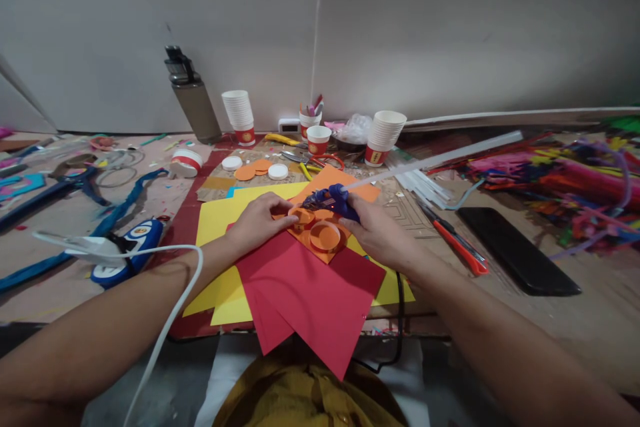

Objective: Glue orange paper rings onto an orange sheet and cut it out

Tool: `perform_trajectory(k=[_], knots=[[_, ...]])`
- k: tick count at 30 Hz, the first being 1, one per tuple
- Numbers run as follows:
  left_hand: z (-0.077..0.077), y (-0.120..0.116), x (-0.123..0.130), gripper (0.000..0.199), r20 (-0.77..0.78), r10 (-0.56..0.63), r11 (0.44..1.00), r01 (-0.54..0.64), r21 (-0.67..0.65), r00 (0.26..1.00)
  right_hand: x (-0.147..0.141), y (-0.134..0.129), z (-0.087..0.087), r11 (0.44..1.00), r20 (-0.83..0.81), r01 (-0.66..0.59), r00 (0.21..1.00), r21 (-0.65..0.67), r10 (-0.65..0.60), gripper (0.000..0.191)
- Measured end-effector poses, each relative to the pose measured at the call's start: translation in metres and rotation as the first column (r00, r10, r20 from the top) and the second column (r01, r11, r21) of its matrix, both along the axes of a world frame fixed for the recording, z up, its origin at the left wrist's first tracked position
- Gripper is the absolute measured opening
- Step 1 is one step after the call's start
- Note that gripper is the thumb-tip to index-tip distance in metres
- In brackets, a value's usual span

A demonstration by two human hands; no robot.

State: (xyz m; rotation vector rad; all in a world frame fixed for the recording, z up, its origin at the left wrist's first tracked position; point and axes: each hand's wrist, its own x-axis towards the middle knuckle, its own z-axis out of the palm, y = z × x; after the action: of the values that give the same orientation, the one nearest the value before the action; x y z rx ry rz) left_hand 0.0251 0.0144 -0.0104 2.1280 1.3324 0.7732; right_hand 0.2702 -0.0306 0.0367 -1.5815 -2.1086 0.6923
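My right hand (373, 227) is wrapped round a blue glue gun (340, 199) with a long clear glue stick in its back. The gun's tip points left, over an orange paper piece with round rings (325, 237). At the left side of that piece, my left hand (263, 220) pinches its edge between thumb and fingers. Red sheets (315, 300) lie under the orange piece, on top of yellow sheets (225, 283). An orange sheet (320, 180) shows just behind the gun.
Behind stand stacked paper cups (237, 117), more cups (385, 137) and a bottle (197, 107). Orange discs (245, 172) and pliers lie nearer. A red-handled cutter (463, 250), a black phone (517, 250) and colourful pipe cleaners (550, 173) are right. A white cable crosses my left forearm.
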Motion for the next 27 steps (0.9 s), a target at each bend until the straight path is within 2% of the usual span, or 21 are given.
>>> perform_trajectory(k=[6,12,21,27], knots=[[0.005,0.002,-0.004,0.033,-0.029,-0.111,0.992,0.109,-0.058,0.993,-0.003,0.001,-0.007,0.999,-0.017,-0.033,0.999,0.019,0.033,0.028],[0.005,0.002,-0.003,0.031,-0.045,-0.087,0.996,0.085,-0.035,0.995,-0.004,0.002,-0.011,0.999,-0.022,-0.038,0.999,0.022,0.038,0.033],[0.005,0.001,-0.001,0.025,-0.088,-0.053,0.999,0.054,0.006,0.995,-0.014,-0.005,0.003,1.0,0.11,0.018,0.994,-0.005,-0.018,0.031],[0.006,0.0,-0.002,0.026,-0.072,-0.068,0.997,0.069,0.018,0.995,-0.013,-0.006,-0.002,0.999,0.117,0.013,0.993,0.05,-0.019,0.027]])
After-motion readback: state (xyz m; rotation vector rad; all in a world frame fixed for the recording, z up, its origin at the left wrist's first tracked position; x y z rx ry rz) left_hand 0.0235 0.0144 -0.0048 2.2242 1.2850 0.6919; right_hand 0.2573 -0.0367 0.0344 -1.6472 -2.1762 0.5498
